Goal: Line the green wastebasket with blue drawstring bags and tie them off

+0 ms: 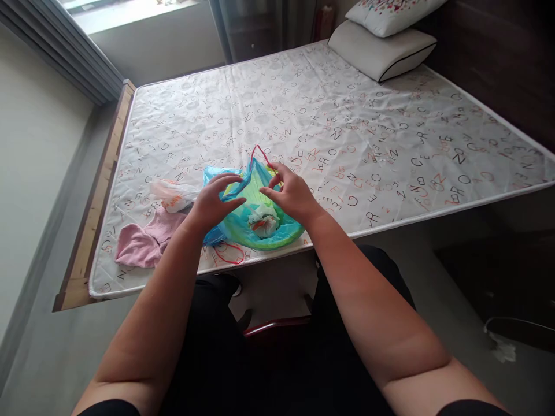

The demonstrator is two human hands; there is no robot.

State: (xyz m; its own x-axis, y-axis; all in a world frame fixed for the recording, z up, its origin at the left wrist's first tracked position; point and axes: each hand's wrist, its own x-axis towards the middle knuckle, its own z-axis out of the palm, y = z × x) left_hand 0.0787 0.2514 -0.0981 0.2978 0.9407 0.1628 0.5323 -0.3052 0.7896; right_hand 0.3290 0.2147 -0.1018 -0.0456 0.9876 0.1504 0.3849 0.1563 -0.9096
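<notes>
Both sides of blue bag (232, 226): left hand (213, 200) spread, right hand (292, 193) curled at drawstring (263, 155), pinch unclear.

The drawstring bag (219, 175) is translucent blue, its drawstring (257, 146) red; the round container (265, 247) with it is yellow-green. The crumpled wad (263, 221) inside is white with orange-brown patches. The plastic bag (173, 193) is whitish with orange markings, the cloth (139, 245) plain pink. Scattered black, grey and orange letters pattern the white mattress (195, 121). The lower pillow (377, 49) is off-white with black piping; the upper pillow (390, 16) is white with multicoloured specks. The curtain (56, 46) is grey, the headboard (489, 63) dark brown.
</notes>
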